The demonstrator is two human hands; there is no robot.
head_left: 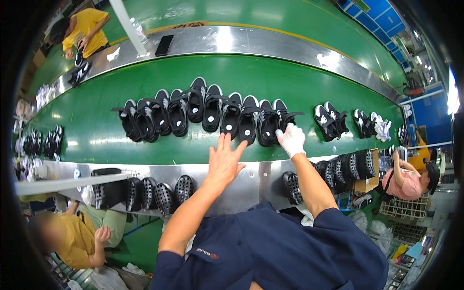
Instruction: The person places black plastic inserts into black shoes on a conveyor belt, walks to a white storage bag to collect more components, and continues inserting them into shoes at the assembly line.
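Note:
A row of black-and-grey sneakers (211, 108) lies across the green belt, toes pointing away, with loose straps and pale round spots on several insoles. My left hand (225, 159) is bare, its fingers spread just behind the heels of the middle sneakers. Whether its fingertips touch a heel I cannot tell. My right hand (292, 141), in a white knit glove, is closed at the heel of the rightmost sneaker (280, 107). That shoe's heel is mostly hidden by the glove, and its strap sticks out to the right.
Further right sit more black sneakers (330, 121) and a white pair (382, 126). Black shoe lasts with holes (184, 189) line the near metal ledge (251, 176) on both sides. A phone (165, 45) lies on the far rail. People work at far left, near left and right.

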